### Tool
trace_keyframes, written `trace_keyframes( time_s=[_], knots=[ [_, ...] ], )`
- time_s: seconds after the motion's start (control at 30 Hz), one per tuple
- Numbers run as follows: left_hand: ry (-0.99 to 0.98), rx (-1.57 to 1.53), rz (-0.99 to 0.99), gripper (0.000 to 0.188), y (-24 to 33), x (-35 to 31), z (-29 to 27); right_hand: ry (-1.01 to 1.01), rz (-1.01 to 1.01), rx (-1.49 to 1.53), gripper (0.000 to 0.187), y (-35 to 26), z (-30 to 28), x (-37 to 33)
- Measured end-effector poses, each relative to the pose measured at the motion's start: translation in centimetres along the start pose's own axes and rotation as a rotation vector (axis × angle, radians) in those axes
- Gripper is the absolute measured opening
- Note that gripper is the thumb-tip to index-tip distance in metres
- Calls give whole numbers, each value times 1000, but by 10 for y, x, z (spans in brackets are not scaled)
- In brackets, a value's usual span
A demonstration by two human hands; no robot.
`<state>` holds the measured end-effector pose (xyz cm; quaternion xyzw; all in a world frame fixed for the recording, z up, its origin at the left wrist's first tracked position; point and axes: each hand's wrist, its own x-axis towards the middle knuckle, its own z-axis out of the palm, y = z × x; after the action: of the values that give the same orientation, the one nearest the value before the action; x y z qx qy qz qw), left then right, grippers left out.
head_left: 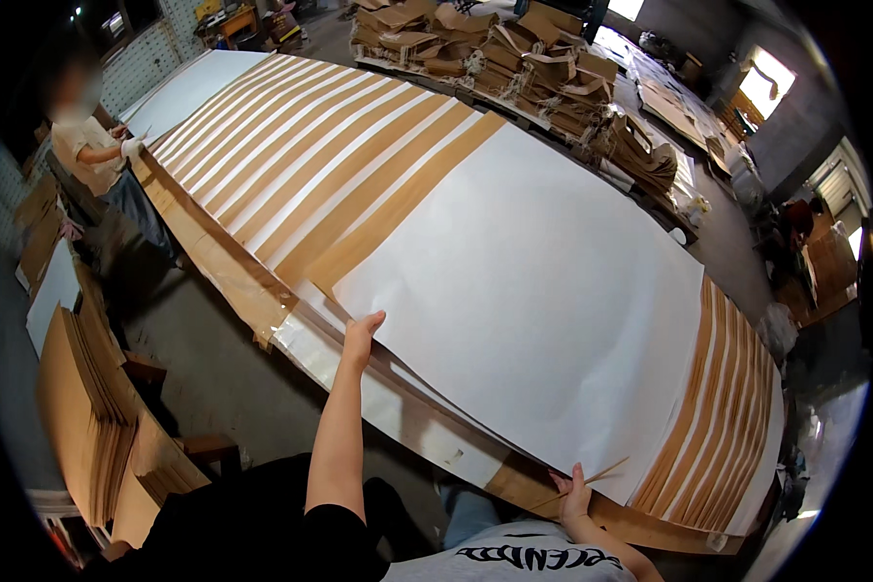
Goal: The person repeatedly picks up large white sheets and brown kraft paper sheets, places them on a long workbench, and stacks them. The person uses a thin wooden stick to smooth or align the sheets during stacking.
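White paper sheet (533, 291), smooth and broad, is gripped at its near edge by left hand (362, 335) and right hand (574, 493).

- Large sheet (524, 291) is lying on the long table (398, 412), over the overlapping strips (301, 145).
- Left hand (362, 335) is resting on the sheet's near left edge; right hand (574, 493) at its near right edge.
- Bundled stacks (514, 58) are sitting behind the table.
- Another person (92, 145) is standing at the table's far left.
- Upright board stack (87, 407) is standing left of the table.
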<state>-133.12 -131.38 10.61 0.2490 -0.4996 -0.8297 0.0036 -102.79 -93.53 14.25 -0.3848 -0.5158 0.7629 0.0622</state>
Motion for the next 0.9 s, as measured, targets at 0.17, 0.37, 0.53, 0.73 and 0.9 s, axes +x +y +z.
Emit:
trace_keyframes(
  time_s=[0.17, 0.37, 0.53, 0.73, 0.9],
  knots=[
    [-52, 4, 50, 29, -4, -8, 5, 70, -92, 7, 50, -22, 12, -9],
    [13, -44, 103, 30, -4, -12, 1, 92, -58, -42, 47, -12, 2, -2],
    [-54, -56, 107, 32, -10, -4, -5, 40, -40, 25, 46, -8, -3, 1],
    [10, -109, 105, 27, -7, -10, -1, 21, -5, 40, 42, -10, -3, 4],
    [177, 194, 514, 20, -1, -16, 3, -2, -34, 60, 40, -11, -3, 6]
  ],
)
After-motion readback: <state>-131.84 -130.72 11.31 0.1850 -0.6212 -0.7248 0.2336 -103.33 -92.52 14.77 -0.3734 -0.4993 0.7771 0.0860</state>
